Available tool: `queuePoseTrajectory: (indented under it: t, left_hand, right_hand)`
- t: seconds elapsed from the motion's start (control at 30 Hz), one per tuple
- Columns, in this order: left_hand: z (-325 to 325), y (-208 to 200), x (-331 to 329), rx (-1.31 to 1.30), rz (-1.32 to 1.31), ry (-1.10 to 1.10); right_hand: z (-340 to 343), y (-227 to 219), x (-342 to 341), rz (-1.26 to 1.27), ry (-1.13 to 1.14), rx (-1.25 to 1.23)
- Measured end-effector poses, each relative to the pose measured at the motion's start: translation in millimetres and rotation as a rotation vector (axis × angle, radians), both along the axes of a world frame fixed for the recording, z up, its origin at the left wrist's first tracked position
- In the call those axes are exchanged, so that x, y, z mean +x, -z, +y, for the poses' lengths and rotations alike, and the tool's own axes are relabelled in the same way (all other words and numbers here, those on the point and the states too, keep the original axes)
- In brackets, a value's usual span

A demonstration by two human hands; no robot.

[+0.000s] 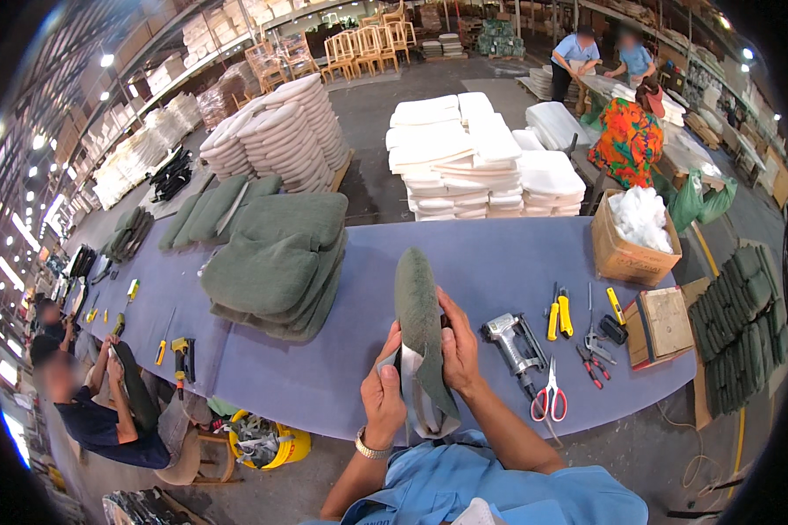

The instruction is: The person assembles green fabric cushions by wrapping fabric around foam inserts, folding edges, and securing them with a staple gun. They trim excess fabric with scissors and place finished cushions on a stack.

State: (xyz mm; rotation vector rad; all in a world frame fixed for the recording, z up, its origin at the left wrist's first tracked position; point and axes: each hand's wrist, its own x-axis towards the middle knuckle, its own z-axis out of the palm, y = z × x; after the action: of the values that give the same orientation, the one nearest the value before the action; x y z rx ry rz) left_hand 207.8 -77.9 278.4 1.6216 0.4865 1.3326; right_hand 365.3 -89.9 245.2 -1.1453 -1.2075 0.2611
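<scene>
A dark green fabric seat cushion stands on edge between my two hands, its near end close to my body. Its cover gapes at the near part, where white material shows inside. My left hand grips the left side of that gap, thumb up. On the opposite side, my right hand is closed round the cushion's edge. Just right of my hands lie a metal staple gun and red-handled scissors. To the left sits a stack of green cushions on the grey-blue table.
Pliers, yellow-handled tools and a cardboard box occupy the table's right. A carton of white stuffing stands behind. White pads are piled beyond the table. At left, a seated person handles green fabric near a yellow bucket.
</scene>
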Motion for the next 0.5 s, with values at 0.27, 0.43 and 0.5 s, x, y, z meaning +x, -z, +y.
queuePoseTrajectory:
  t: [0.27,0.43,0.5]
  left_hand:
    - [0.7,-10.0,4.8,0.083,0.088,-0.008]
    - [6.3,-10.3,14.1,0.108,0.108,-0.013]
    - [7.4,-10.0,16.0,0.108,0.109,-0.015]
  right_hand:
    - [-2.6,-52.7,-0.9,-0.232,-0.028,0.134]
    - [11.3,-47.2,3.5,-0.185,-0.134,0.074]
    - [15.0,-44.8,4.5,-0.156,-0.188,0.052]
